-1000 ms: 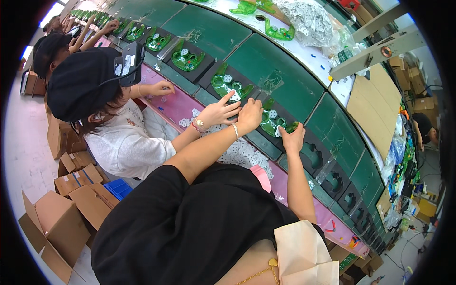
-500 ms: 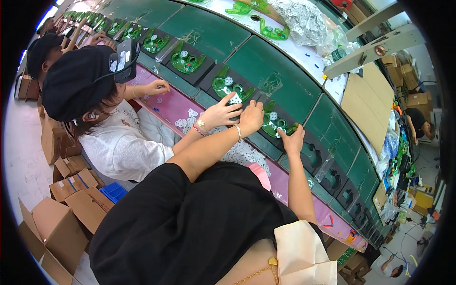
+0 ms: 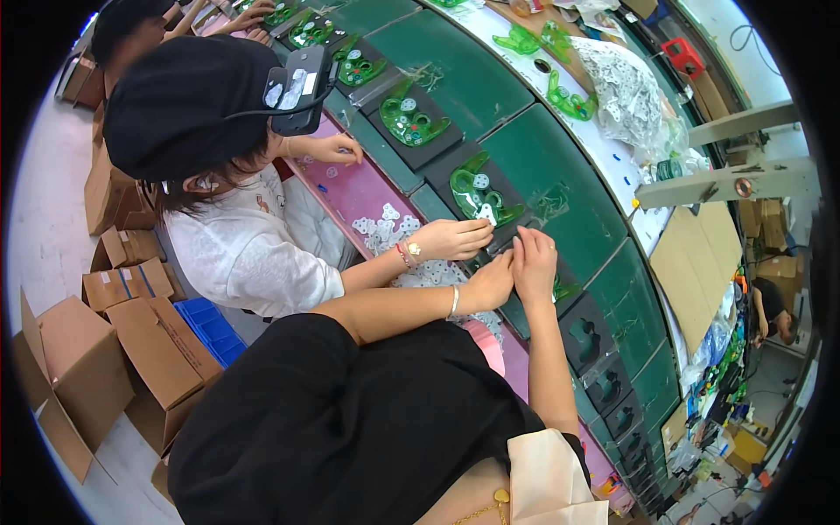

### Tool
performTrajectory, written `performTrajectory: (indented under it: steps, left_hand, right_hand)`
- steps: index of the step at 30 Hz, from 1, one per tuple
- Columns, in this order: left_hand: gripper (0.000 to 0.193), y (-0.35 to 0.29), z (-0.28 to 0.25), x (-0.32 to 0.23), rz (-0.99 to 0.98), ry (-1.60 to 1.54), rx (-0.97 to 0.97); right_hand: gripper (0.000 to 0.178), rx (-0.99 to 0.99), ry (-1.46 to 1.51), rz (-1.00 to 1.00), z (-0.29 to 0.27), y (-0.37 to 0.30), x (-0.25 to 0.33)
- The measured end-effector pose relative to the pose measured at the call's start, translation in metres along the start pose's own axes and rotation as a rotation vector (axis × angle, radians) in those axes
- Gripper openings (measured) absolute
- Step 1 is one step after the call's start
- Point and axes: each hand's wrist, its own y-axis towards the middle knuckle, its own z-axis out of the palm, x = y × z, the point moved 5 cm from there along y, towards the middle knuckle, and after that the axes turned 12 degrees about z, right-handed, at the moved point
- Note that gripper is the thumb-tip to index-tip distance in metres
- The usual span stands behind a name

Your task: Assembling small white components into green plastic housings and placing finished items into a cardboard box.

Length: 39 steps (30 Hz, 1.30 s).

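Shell [image 3: 566, 288] of clear green plastic is showing only in part, at four o'clock from the meeting point of the two hands, which are covering the rest of it. The left hand [image 3: 488, 284] is being held narrow, its fingers bunched just beside the right hand [image 3: 534, 262], whose fingers are pointing to twelve o'clock and bending over the work. The view is not letting one tell whether anything is being pinched between the fingertips. At eleven o'clock a second green shell [image 3: 465, 185] is lying in a black cradle [image 3: 444, 208] on the green desk [image 3: 560, 171], a white plate [image 3: 486, 213] sitting at its lower edge. A co-worker's hand [image 3: 452, 239], at ten o'clock, is resting close to that plate. Farther out at eleven, a third shell [image 3: 409, 121] is occupying its own cradle. Loose white plates [image 3: 385, 227] are lying on a pink strip [image 3: 325, 199] between nine and ten o'clock. At one o'clock a clear bag [image 3: 617, 83] is holding more white parts. At nine, a blue crate [image 3: 208, 330] is standing beside cardboard boxes [image 3: 153, 346].
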Motion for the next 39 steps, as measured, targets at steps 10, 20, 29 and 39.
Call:
performTrajectory:
  steps: [10,20,29,39]
  left_hand:
    - [0.046,-0.012,-0.008,-0.003,0.205,-0.032,0.184]
    - [0.034,0.047,-0.019,0.032,-0.013,0.003,0.189]
    - [0.024,0.066,0.004,0.030,-0.045,0.289,0.247]
    - [0.020,0.059,-0.034,0.017,-0.161,0.156,0.144]
  right_hand:
    - [0.025,0.167,-0.061,0.070,0.023,0.021,-0.008]
    - [0.034,-0.333,0.007,0.888,-0.028,-0.085,-0.174]
    - [0.032,-0.204,0.476,0.915,0.003,-0.106,-0.185]
    - [0.022,-0.185,0.674,0.935,-0.032,-0.076,-0.125]
